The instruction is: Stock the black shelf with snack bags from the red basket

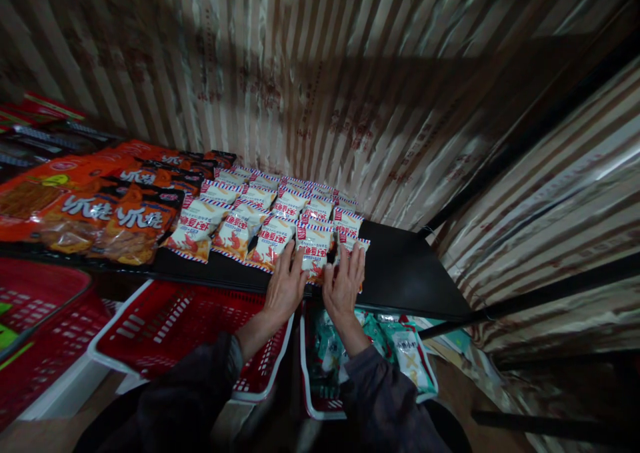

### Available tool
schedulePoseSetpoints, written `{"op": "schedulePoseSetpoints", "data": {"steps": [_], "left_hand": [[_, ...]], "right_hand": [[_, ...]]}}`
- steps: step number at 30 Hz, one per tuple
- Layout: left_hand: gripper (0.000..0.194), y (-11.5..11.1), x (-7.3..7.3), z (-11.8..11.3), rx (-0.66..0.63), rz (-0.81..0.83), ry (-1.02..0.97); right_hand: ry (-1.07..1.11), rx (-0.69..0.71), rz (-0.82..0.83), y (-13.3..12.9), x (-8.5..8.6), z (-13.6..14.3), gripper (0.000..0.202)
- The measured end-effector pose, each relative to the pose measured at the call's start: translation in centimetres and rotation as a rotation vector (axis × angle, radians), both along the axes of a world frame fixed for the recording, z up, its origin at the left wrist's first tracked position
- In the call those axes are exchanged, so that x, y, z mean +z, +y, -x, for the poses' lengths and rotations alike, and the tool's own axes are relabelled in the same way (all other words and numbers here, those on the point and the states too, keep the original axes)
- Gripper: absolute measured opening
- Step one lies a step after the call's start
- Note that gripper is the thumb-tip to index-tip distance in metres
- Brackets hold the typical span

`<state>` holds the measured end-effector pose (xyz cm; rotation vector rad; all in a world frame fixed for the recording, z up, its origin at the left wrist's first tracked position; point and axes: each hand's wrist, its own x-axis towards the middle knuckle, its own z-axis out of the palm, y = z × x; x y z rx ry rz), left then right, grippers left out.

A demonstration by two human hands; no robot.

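Observation:
Several white snack packets with red-blue striped edges and a shrimp picture [235,232] lie in rows on a black shelf [405,273]. My left hand [285,285] rests flat on the front packet [314,245], fingers spread along its left side. My right hand [344,283] lies on the same packet's right side and touches the neighbouring packet [353,245] at the row's right end. Both hands press the packets from above; neither lifts anything.
Orange and dark snack bags [105,213] fill the shelf's left part. Below the shelf stand a red basket [175,326], another red basket [40,320] at the far left, and a basket of green-white packets [400,353]. A striped curtain [350,73] hangs behind.

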<state>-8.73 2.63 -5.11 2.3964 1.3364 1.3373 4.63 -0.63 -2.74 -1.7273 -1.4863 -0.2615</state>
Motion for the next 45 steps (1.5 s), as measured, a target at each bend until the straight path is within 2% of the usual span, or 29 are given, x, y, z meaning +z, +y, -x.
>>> {"op": "schedulePoseSetpoints", "data": {"steps": [3, 6, 11, 18, 24, 30, 37, 45], "left_hand": [[0.051, 0.0, -0.2, -0.2, 0.007, -0.027, -0.007], [0.056, 0.0, -0.2, -0.4, 0.006, -0.036, -0.024], [0.071, -0.1, 0.0, -0.5, -0.011, -0.044, -0.001], [0.075, 0.0, -0.5, -1.0, 0.0, -0.009, -0.013], [0.067, -0.2, 0.1, -0.9, -0.009, -0.015, -0.006], [0.055, -0.3, 0.9, -0.8, -0.065, -0.026, 0.089], [0.056, -0.3, 0.8, -0.9, -0.096, 0.01, 0.138], [0.058, -0.7, 0.9, -0.9, -0.064, -0.014, 0.124]], "right_hand": [[0.008, -0.144, 0.0, 0.2, -0.4, -1.6, 0.057], [0.033, -0.196, 0.021, 0.8, -0.9, -2.8, 0.067], [0.085, -0.116, 0.07, 1.3, -2.0, -3.5, 0.07], [0.101, -0.04, 0.012, 1.2, -2.5, -3.3, 0.069], [0.076, -0.038, 0.031, 1.2, -2.3, -3.2, 0.066], [-0.016, 0.0, 0.034, 1.2, -2.1, -4.0, 0.057], [-0.06, 0.019, 0.053, 1.1, -2.3, -4.6, 0.052], [-0.088, -0.006, 0.032, 0.8, -2.4, -4.5, 0.058]]}}
